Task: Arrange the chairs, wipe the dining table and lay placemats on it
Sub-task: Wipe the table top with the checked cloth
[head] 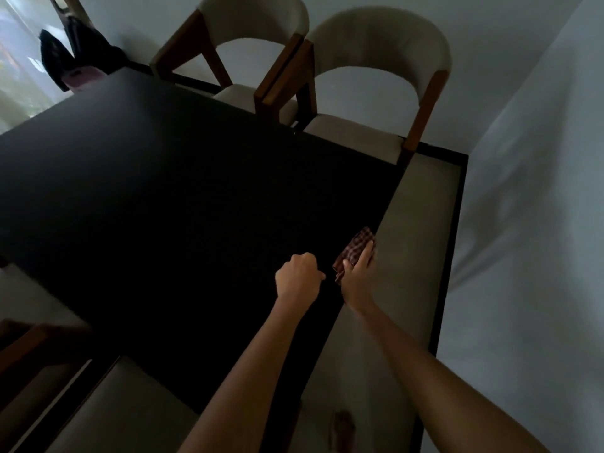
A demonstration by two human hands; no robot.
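A dark dining table [170, 191] fills the middle of the view. My right hand [358, 273] presses a red checked cloth [354, 248] flat against the table's right edge. Just left of it, my left hand [299, 277] rests on the tabletop as a closed fist with nothing in it. Two cream chairs with wooden arms stand at the far side, one [379, 44] near the right corner and another [251, 18] to its left, both pushed in with seats under the table edge.
A pale floor strip with a dark border [454, 223] runs along the right wall. A cream chair seat [124, 413] shows at the near left. Dark bags [75, 57] sit beyond the table's far left corner. My bare foot [343, 426] is below.
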